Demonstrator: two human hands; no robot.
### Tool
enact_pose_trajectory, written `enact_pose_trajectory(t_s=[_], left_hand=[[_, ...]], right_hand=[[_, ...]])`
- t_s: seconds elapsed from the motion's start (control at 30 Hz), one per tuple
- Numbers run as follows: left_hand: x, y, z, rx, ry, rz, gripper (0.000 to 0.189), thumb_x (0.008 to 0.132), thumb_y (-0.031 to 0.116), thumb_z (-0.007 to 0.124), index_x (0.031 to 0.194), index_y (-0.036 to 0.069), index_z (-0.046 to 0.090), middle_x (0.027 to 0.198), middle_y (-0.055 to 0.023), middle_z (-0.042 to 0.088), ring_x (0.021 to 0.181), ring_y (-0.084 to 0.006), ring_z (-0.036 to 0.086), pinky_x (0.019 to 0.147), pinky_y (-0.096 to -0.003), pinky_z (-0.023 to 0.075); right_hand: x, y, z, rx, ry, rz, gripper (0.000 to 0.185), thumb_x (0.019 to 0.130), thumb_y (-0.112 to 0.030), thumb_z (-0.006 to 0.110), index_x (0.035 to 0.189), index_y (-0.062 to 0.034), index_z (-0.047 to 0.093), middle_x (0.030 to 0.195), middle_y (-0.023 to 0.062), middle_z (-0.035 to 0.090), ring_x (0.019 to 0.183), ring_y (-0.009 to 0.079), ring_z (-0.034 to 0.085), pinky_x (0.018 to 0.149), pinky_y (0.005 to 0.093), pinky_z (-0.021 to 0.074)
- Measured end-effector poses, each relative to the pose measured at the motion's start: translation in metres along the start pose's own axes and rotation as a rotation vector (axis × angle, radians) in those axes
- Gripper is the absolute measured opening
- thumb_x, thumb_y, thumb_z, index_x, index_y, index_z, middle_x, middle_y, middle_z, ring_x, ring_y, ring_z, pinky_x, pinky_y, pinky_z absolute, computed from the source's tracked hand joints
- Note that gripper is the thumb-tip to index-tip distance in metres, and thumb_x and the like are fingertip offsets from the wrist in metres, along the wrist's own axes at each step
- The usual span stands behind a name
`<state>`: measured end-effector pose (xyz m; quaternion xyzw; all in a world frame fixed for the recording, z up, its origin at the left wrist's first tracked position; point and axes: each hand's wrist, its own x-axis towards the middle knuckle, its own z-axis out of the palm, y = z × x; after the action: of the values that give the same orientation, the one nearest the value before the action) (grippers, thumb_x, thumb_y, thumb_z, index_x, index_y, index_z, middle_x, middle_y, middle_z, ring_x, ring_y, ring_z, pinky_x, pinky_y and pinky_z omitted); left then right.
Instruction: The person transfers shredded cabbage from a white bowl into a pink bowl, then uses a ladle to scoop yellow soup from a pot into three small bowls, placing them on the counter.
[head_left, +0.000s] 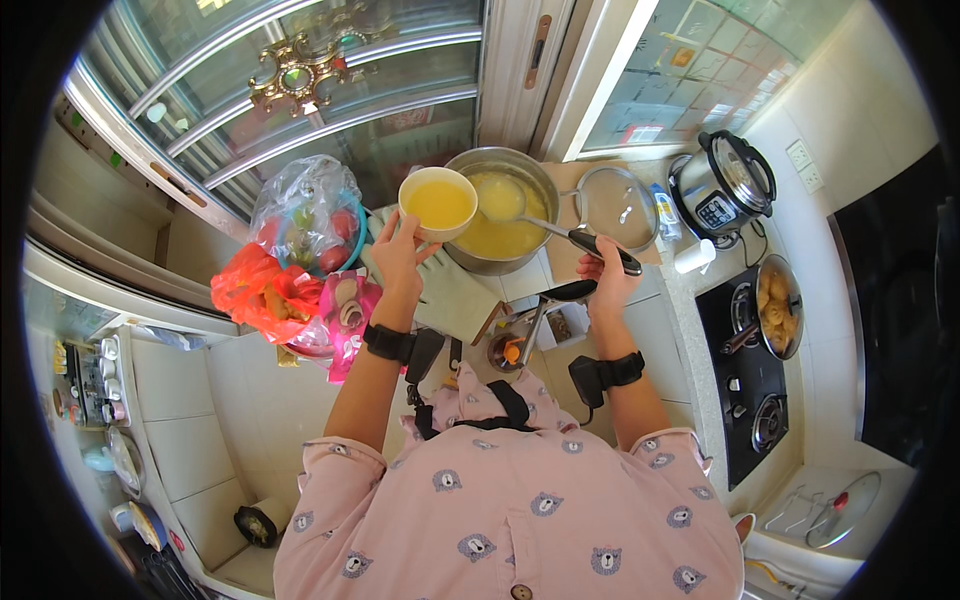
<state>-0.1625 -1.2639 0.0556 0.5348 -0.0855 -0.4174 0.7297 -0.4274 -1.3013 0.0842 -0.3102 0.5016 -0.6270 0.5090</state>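
A white bowl (438, 234) with yellow soup in it is held by my left hand (399, 251), just left of a large metal pot (553, 202). Yellow liquid fills much of the pot. My right hand (609, 277) grips the black handle of a metal ladle (559, 226). The ladle's bowl, over the soup in the pot, also has yellow liquid in it. Below the bowl and left wrist lies a pale oven mitt (461, 296).
A glass lid (619, 210) lies on cardboard (566, 259) right of the pot. An electric pressure cooker (724, 187) stands farther right. A covered pan (778, 307) of food sits on the gas stove (739, 405). Plastic bags (266, 289) and a blue-rimmed basket (363, 225) stand at left.
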Motion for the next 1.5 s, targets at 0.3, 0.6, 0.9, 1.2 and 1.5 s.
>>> enact_pose_trajectory(t_s=[0.3,0.6,0.9,1.2,1.5], left_hand=[[0.003,-0.019,-0.001,0.042,0.002,-0.056,0.043,0.082,0.014,0.060,0.122,-0.001,0.053,0.084,-0.0049,0.060,0.073,-0.0198,0.065,0.065,-0.0361,0.0590],[0.011,-0.040,0.008,0.054,-0.058,-0.103,0.053,0.079,0.012,0.064,0.127,-0.005,0.047,0.077,-0.0048,0.061,0.064,-0.0132,0.061,0.055,-0.0322,0.0578],[0.016,-0.053,0.024,0.057,-0.105,-0.139,0.044,0.082,0.017,0.062,0.121,0.000,0.053,0.081,-0.0048,0.061,0.068,-0.0172,0.064,0.058,-0.0331,0.0579],[0.010,-0.044,0.025,-0.035,-0.125,-0.146,0.038,0.082,0.015,0.061,0.117,0.001,0.057,0.074,0.0002,0.057,0.064,-0.0128,0.061,0.057,-0.0314,0.0581],[0.008,-0.032,0.020,-0.032,-0.115,-0.130,0.043,0.082,0.013,0.061,0.122,0.001,0.053,0.076,-0.0014,0.059,0.066,-0.0136,0.062,0.060,-0.0331,0.0585]], right_hand=[[-0.003,-0.025,0.005,-0.030,0.058,-0.032,0.022,0.077,-0.014,0.064,0.088,0.0056,0.063,0.059,0.0125,0.060,0.042,0.0167,0.055,0.041,0.0251,0.0435],[-0.017,-0.071,0.018,-0.063,-0.006,-0.130,0.025,0.078,-0.016,0.064,0.092,0.0041,0.063,0.062,0.0112,0.060,0.044,0.0153,0.055,0.042,0.0239,0.0427],[-0.042,-0.071,0.025,-0.130,-0.217,-0.186,0.022,0.081,-0.010,0.065,0.095,0.0062,0.063,0.064,0.0079,0.060,0.049,0.0122,0.057,0.045,0.0224,0.0449],[-0.061,-0.083,0.020,-0.784,-0.657,-1.155,0.026,0.068,0.000,0.071,0.093,0.0028,0.065,0.073,0.0136,0.064,0.058,0.0204,0.063,0.055,0.0274,0.0501],[-0.046,-0.071,0.012,-0.022,-0.096,-0.131,0.025,0.083,-0.016,0.061,0.099,0.0030,0.063,0.067,0.0114,0.061,0.052,0.0163,0.058,0.048,0.0240,0.0460]])
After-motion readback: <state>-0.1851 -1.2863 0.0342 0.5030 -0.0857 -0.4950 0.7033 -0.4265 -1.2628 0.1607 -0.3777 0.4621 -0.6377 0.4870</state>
